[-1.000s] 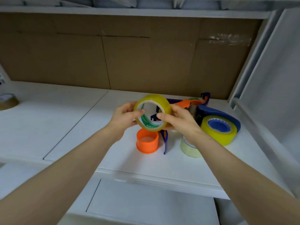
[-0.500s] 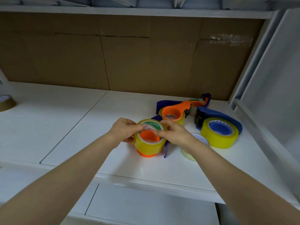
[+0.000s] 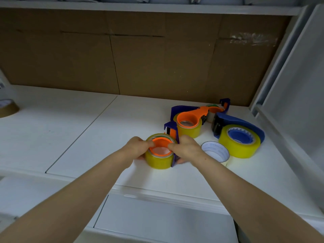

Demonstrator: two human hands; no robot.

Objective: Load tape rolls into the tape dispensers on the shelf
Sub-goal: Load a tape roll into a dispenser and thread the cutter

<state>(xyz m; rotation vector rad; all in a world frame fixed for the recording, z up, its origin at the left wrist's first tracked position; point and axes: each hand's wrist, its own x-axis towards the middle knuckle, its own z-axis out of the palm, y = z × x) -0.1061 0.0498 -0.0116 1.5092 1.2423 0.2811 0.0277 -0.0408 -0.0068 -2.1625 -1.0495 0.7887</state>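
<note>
While not yet confirmable as fully seated, found the yellow tape roll [image 3: 158,162] lying flat near the front edge of the shelf [image 3: 87,137], ringed round the orange hub [image 3: 160,145] of the nearest dispenser [image 3: 168,126], with the hub's rim showing about level with the roll's top face. Noted the left hand [image 3: 135,149] gripping the roll's left flank and the right hand [image 3: 186,149] gripping its right flank, close against the dispenser's blue frame, with fingers [image 3: 149,143] of both curled over the top rim, tips pinching at the hub's edge. Judged as the seating step. Advise pressing down evenly on both sides at once, keeping the roll square to the hub to avoid jamming on a tilt, then checking for the core bottoming out. Unable to determine the direction of the tape's free end; recommend confirming it before threading toward the cutter. Recorded just behind: a second dispenser [image 3: 188,120] already carrying a yellow roll, and a third dispenser [image 3: 215,109] partly hidden beyond it. Recorded to the right: a blue dispenser [image 3: 239,120], loaded, and just beside the right wrist a loose pale roll [image 3: 214,151]; advise keeping the forearm from knocking it. Recorded at the far left edge: a brown roll [image 3: 7,109], well apart. Recorded behind all: a cardboard backing [image 3: 140,67].
</note>
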